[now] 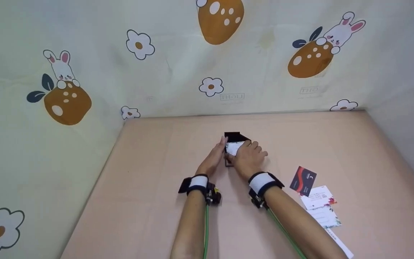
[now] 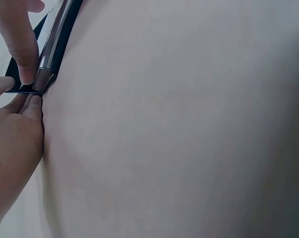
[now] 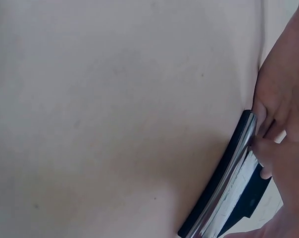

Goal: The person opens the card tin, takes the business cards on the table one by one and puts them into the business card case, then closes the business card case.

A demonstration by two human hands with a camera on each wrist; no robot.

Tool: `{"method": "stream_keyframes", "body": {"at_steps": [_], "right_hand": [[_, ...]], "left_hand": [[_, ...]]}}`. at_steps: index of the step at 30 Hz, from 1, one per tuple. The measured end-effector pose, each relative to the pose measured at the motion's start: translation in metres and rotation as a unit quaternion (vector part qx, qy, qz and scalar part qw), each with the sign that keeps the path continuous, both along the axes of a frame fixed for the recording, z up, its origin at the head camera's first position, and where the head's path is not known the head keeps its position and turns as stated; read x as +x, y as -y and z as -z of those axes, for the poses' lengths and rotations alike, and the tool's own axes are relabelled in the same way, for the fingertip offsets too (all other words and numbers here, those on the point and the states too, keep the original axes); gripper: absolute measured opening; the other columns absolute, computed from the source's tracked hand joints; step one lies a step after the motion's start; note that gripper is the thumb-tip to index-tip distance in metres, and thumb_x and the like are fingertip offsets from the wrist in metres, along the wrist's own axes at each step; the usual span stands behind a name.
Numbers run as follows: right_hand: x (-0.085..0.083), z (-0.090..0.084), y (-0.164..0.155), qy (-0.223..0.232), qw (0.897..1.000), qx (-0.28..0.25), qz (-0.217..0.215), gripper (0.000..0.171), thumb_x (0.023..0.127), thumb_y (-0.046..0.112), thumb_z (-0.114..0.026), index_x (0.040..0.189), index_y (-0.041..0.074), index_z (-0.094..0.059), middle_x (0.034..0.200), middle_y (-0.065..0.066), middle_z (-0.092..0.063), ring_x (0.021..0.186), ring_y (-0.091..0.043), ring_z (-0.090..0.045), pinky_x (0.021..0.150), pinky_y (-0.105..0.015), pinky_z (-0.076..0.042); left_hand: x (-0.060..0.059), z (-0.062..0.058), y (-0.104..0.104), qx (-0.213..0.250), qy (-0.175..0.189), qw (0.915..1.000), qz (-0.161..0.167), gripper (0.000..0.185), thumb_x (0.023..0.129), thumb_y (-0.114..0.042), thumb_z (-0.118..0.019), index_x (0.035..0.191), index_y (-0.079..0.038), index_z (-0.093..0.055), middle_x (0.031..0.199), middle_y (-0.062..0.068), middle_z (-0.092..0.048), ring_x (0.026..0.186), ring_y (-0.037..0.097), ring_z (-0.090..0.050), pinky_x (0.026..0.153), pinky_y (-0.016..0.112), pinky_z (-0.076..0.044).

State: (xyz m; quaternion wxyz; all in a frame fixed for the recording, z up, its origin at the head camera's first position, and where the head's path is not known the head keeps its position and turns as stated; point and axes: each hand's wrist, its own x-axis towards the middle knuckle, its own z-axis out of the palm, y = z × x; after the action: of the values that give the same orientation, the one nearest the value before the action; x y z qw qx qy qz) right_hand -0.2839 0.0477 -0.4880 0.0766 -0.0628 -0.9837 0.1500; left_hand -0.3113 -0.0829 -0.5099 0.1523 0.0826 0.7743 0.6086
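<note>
At the middle of a smooth tan tabletop [image 1: 156, 201], both hands grasp a slim black card case [image 1: 234, 137] with a chrome rim. The left hand [image 1: 215, 157] steadies its left edge; the right hand [image 1: 249, 157] pinches white cards [image 1: 234, 148] on it. Glossy rectangular business cards [image 1: 318, 201] lie fanned near right.

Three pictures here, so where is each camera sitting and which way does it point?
Head: worn on the head, looking forward and down at the table; both forearms, the left hand and right hand show around a black card case.
Left wrist: low by the tabletop, facing the case; fingers show.
Right wrist: low too, facing the case; fingers show.
All three share the case.
</note>
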Motion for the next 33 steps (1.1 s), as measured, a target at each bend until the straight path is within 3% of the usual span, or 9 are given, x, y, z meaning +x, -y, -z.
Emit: {"method": "stream_keyframes", "body": {"at_steps": [11, 16, 20, 23, 26, 33], "right_hand": [[0.003, 0.004, -0.005, -0.007, 1.000, 0.014, 0.002, 0.095, 0.076, 0.067, -0.074, 0.122, -0.013, -0.052, 0.109, -0.028, -0.059, 0.100, -0.043, -0.060, 0.088, -0.060, -0.048], [-0.001, -0.001, -0.010, 0.001, 1.000, 0.006, -0.018, 0.084, 0.085, 0.060, -0.070, 0.122, -0.014, -0.053, 0.112, -0.029, -0.058, 0.104, -0.044, -0.059, 0.090, -0.060, -0.047], [-0.009, -0.008, -0.022, 0.002, 0.998, -0.002, -0.061, 0.050, 0.097, 0.032, -0.066, 0.118, -0.013, -0.058, 0.113, -0.028, -0.057, 0.105, -0.043, -0.058, 0.089, -0.057, -0.047], [-0.014, -0.012, -0.036, -0.004, 0.996, 0.002, -0.094, 0.027, 0.093, 0.008, -0.062, 0.114, -0.009, -0.065, 0.114, -0.026, -0.057, 0.106, -0.042, -0.057, 0.088, -0.055, -0.047], [-0.019, -0.014, -0.052, -0.011, 0.992, -0.001, -0.127, 0.029, 0.087, -0.002, -0.060, 0.113, -0.003, -0.071, 0.119, -0.023, -0.059, 0.111, -0.041, -0.056, 0.091, -0.054, -0.047], [-0.026, -0.019, -0.073, -0.002, 0.970, 0.018, -0.242, 0.042, 0.089, -0.008, -0.059, 0.129, 0.003, -0.067, 0.132, -0.022, -0.058, 0.123, -0.041, -0.053, 0.101, -0.054, -0.046]], "left_hand": [[0.002, 0.002, -0.002, -0.006, 0.010, 0.9999, -0.006, 0.071, 0.106, -0.060, -0.014, 0.161, -0.016, -0.022, 0.169, 0.011, -0.015, 0.158, 0.027, -0.009, 0.129, 0.046, -0.009], [0.000, 0.000, -0.002, -0.022, 0.001, 0.9997, -0.007, 0.071, 0.106, -0.059, -0.013, 0.160, -0.015, -0.023, 0.169, 0.012, -0.016, 0.158, 0.028, -0.010, 0.129, 0.047, -0.007], [-0.001, -0.002, -0.001, -0.042, 0.005, 0.9991, -0.010, 0.073, 0.104, -0.064, -0.012, 0.161, -0.019, -0.023, 0.169, 0.009, -0.016, 0.158, 0.027, -0.009, 0.129, 0.048, -0.007], [-0.001, -0.002, -0.001, -0.044, 0.013, 0.9989, -0.009, 0.075, 0.102, -0.067, -0.011, 0.161, -0.022, -0.021, 0.170, 0.006, -0.014, 0.158, 0.026, -0.008, 0.129, 0.048, -0.006], [-0.001, -0.002, -0.001, -0.043, 0.018, 0.9989, -0.006, 0.077, 0.101, -0.070, -0.011, 0.161, -0.023, -0.019, 0.170, 0.005, -0.012, 0.158, 0.025, -0.006, 0.129, 0.048, -0.005], [0.000, -0.001, 0.000, -0.037, 0.021, 0.9991, -0.006, 0.075, 0.102, -0.068, -0.011, 0.161, -0.023, -0.019, 0.170, 0.006, -0.012, 0.158, 0.026, -0.006, 0.129, 0.050, -0.005]]}}
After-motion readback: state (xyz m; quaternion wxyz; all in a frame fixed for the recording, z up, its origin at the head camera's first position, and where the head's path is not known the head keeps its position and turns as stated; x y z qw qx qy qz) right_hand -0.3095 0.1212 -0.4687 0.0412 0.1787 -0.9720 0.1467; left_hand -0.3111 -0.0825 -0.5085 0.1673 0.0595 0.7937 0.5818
